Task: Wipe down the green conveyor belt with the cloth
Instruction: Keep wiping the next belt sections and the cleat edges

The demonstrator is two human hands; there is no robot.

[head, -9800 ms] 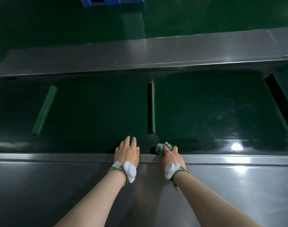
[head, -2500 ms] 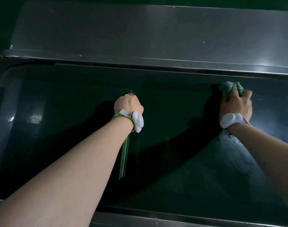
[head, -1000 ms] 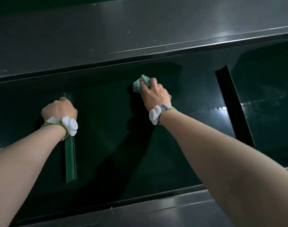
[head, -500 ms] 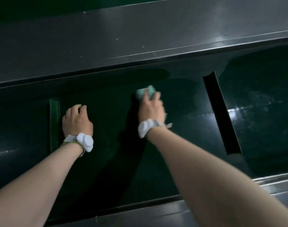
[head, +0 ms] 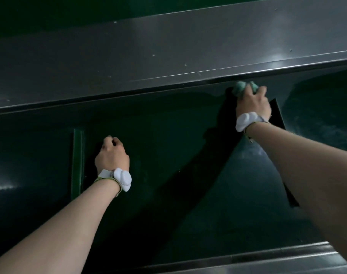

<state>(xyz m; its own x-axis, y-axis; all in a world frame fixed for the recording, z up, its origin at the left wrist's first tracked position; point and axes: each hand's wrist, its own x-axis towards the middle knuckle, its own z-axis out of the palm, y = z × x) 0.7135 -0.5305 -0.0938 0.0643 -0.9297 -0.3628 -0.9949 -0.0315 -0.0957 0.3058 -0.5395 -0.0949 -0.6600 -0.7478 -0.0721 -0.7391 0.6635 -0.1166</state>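
Observation:
The dark green conveyor belt [head: 168,155] runs left to right between two steel side rails. My right hand [head: 252,103] presses a bunched pale green cloth [head: 240,88] onto the belt at its far edge, right under the far rail. My left hand [head: 111,155] rests on the belt as a loose fist with its fingers curled, holding nothing, just right of a raised green cleat [head: 77,163]. Both wrists carry white strapped-on devices.
A wide steel far rail [head: 168,56] borders the belt. A steel near rail [head: 247,260] lies at the bottom. A second raised cleat [head: 278,113] crosses the belt just right of my right hand, partly hidden by my right forearm.
My right hand has swept the cloth to the right and up to the belt's far edge. My left hand has curled from spread fingers into a loose fist.

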